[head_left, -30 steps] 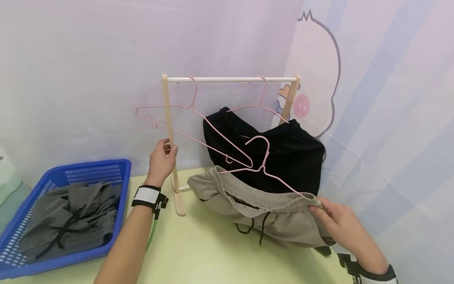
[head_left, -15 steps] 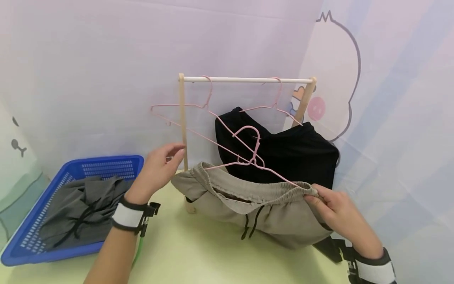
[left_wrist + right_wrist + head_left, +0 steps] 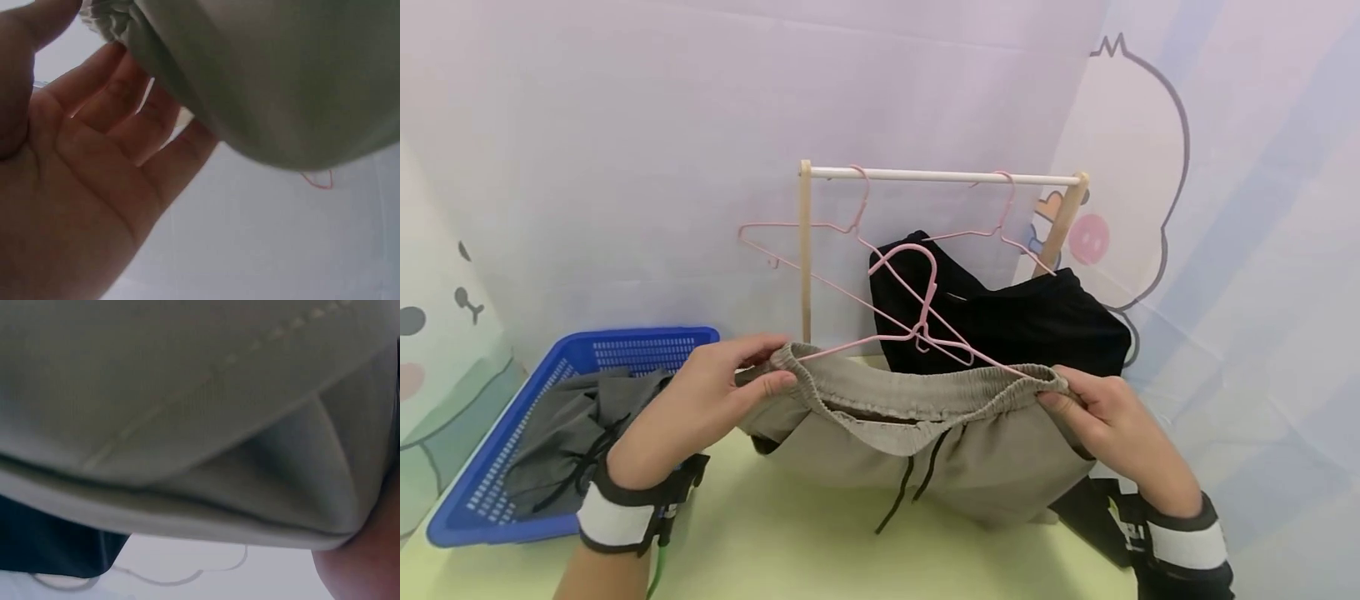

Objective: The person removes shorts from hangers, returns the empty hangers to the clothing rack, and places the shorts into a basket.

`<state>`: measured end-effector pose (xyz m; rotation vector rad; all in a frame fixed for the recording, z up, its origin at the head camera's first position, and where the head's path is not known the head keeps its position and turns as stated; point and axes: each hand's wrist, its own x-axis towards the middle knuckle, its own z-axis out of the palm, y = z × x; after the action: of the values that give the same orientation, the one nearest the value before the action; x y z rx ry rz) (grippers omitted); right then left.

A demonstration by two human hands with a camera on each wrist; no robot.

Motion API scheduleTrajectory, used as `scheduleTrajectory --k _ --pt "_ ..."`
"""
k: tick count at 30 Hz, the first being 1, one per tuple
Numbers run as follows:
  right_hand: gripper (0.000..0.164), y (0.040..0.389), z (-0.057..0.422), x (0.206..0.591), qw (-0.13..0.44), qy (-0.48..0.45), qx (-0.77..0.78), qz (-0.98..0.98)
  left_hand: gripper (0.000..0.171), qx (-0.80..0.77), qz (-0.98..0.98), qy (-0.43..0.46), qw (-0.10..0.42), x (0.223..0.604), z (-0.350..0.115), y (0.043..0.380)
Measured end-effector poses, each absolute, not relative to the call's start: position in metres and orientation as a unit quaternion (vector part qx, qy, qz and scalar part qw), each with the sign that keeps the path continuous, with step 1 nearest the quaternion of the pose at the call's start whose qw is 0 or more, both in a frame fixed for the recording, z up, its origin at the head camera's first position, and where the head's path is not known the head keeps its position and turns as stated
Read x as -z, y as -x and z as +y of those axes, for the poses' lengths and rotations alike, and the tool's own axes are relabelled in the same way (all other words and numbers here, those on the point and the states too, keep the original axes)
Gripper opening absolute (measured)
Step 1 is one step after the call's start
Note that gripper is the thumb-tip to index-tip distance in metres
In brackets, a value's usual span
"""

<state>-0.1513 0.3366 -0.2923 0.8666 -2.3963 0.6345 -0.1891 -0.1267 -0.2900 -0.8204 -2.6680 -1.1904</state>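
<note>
In the head view, beige shorts [image 3: 880, 442] with an elastic waist and black drawstrings are stretched over a pink hanger [image 3: 922, 327], its hook pointing up. My right hand [image 3: 1112, 425] pinches the waistband at the right end. At the left end, my left hand [image 3: 700, 400] holds the waistband between thumb and fingers. The left wrist view shows its fingers [image 3: 119, 94] behind the cloth of the shorts [image 3: 269, 81]. In the right wrist view, the shorts [image 3: 187, 425] fill most of the picture and hide most of the hand.
Behind stands a small clothes rack [image 3: 940, 176] with wooden posts and a white bar. A bare pink hanger [image 3: 797, 224] and one with a black garment [image 3: 1000, 325] hang there. On the left, a blue basket [image 3: 445, 508] holds dark grey clothing [image 3: 587, 417] on the pale green table [image 3: 775, 550].
My left hand has let go of the rack's left post and moved to the left end of the waistband. The shorts and hanger have shifted left and nearer, still in my right hand.
</note>
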Motion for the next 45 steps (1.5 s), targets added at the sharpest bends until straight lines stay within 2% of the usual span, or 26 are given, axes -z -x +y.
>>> scheduleTrajectory --k 3,7,9,15,18,24,29,45 --pt "0.040 0.155 0.330 0.288 0.249 -0.332 -0.241 -0.877 0.030 0.385 -0.878 0.272 0.078 0.285 -0.132 0.181" --pt "0.038 0.161 0.320 0.287 0.232 -0.346 -0.269 -0.868 0.022 0.374 -0.884 0.271 0.071 0.284 -0.141 0.170" --pt "0.037 0.164 0.316 0.289 0.222 -0.351 -0.283 -0.864 0.020 0.366 -0.885 0.274 0.084 0.285 -0.145 0.166" --pt "0.035 0.179 0.301 0.302 0.203 -0.348 -0.321 -0.857 0.016 0.355 -0.874 0.271 0.191 0.296 -0.153 0.165" --pt "0.034 0.185 0.295 0.311 0.205 -0.333 -0.328 -0.860 0.014 0.357 -0.870 0.260 0.217 0.305 -0.155 0.169" --pt "0.030 0.188 0.287 0.324 0.222 -0.304 -0.333 -0.864 0.012 0.360 -0.870 0.245 0.232 0.321 -0.160 0.172" --pt "0.034 0.188 0.282 0.330 0.256 -0.296 -0.335 -0.857 0.011 0.356 -0.867 0.240 0.251 0.329 -0.163 0.173" --pt "0.033 0.203 0.272 0.352 0.309 -0.286 -0.338 -0.842 0.017 0.364 -0.880 0.202 0.230 0.336 -0.168 0.174"
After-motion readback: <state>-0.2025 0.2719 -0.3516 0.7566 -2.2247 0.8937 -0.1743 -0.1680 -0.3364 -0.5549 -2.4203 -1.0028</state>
